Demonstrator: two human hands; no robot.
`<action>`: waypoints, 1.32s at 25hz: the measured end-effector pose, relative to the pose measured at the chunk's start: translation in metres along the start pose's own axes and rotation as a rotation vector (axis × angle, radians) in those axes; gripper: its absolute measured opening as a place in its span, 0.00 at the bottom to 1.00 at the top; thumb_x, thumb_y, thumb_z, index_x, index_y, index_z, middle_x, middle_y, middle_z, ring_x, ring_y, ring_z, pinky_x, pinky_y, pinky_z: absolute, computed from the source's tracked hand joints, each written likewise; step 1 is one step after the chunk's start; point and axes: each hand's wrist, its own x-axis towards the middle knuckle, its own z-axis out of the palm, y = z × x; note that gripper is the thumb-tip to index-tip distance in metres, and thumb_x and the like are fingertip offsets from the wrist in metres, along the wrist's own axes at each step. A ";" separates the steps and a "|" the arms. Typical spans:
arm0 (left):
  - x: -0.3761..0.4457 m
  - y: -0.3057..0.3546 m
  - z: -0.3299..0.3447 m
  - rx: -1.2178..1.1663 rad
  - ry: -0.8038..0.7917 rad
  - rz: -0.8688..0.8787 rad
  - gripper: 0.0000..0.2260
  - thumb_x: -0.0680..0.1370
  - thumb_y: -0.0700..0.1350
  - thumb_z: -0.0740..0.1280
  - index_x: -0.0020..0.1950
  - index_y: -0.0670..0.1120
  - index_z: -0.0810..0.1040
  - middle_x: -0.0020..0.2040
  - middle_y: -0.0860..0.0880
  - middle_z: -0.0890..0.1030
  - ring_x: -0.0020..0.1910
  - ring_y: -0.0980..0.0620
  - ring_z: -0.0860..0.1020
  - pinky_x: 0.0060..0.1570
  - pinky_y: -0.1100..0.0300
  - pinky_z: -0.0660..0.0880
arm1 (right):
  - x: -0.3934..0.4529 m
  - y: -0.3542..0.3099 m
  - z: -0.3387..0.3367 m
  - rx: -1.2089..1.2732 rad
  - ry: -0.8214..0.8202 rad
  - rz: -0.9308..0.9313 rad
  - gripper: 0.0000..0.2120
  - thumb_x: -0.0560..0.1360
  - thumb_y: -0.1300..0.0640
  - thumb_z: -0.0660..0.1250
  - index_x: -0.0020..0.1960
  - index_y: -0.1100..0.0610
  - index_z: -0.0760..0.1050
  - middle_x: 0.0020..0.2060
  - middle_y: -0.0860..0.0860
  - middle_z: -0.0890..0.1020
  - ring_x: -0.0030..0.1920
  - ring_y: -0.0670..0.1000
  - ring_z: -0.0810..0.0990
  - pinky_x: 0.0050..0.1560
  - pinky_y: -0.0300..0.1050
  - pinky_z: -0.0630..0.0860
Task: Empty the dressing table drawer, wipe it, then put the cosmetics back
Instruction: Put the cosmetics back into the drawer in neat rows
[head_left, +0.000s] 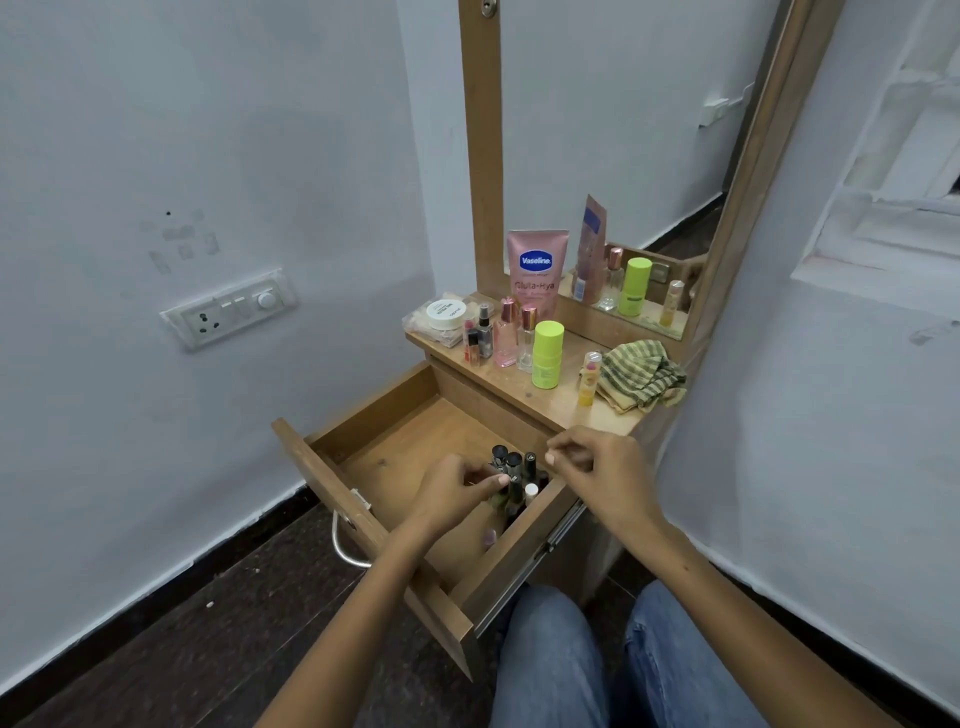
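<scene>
Two hands work over the open drawer (384, 457), which is pulled out beneath them and takes up most of the space below the wrists. Its wooden floor to the left of the left hand is bare; the only contents visible are a cluster of small dark-capped bottles (514, 470) standing upright between the two hands, against the drawer's right wall. Beyond the hands, on the tabletop (524, 387), stand the larger cosmetics: a pink Vaseline tube (536, 270) leaning on the mirror frame, a lime-green stick (547, 353), perfume bottles (514, 332) and a white jar (445, 313), probably parked there to clear the drawer. Just past the right hand lies a crumpled striped cloth (640, 375), likely kept within reach for wiping.

The left hand (457, 491) is curled, thumb and fingertips closing on the bottle cluster from the near side; whether it actually grips one I cannot tell. The right hand (602, 470) hovers over the drawer's right edge, fingers loosely bent with thumb meeting forefinger, and seems to hold nothing.
</scene>
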 end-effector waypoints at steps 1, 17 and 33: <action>0.001 0.005 -0.003 0.031 0.045 0.029 0.07 0.76 0.52 0.68 0.42 0.51 0.83 0.34 0.55 0.81 0.32 0.60 0.76 0.34 0.60 0.72 | 0.005 -0.001 -0.004 -0.031 0.098 -0.063 0.06 0.73 0.55 0.72 0.49 0.51 0.82 0.41 0.44 0.84 0.39 0.39 0.80 0.39 0.38 0.80; 0.004 0.059 -0.008 -0.080 0.463 0.277 0.18 0.71 0.47 0.74 0.60 0.52 0.80 0.52 0.61 0.81 0.50 0.73 0.77 0.49 0.76 0.72 | 0.054 -0.028 -0.001 0.421 0.075 -0.198 0.06 0.70 0.61 0.75 0.44 0.56 0.79 0.40 0.45 0.83 0.41 0.40 0.83 0.39 0.32 0.79; -0.022 -0.003 -0.044 -0.137 0.643 0.170 0.16 0.72 0.38 0.73 0.47 0.59 0.76 0.46 0.62 0.80 0.47 0.67 0.79 0.45 0.75 0.75 | 0.133 -0.055 0.083 -0.601 0.029 -0.274 0.23 0.75 0.58 0.68 0.69 0.57 0.68 0.67 0.62 0.67 0.66 0.63 0.69 0.59 0.54 0.74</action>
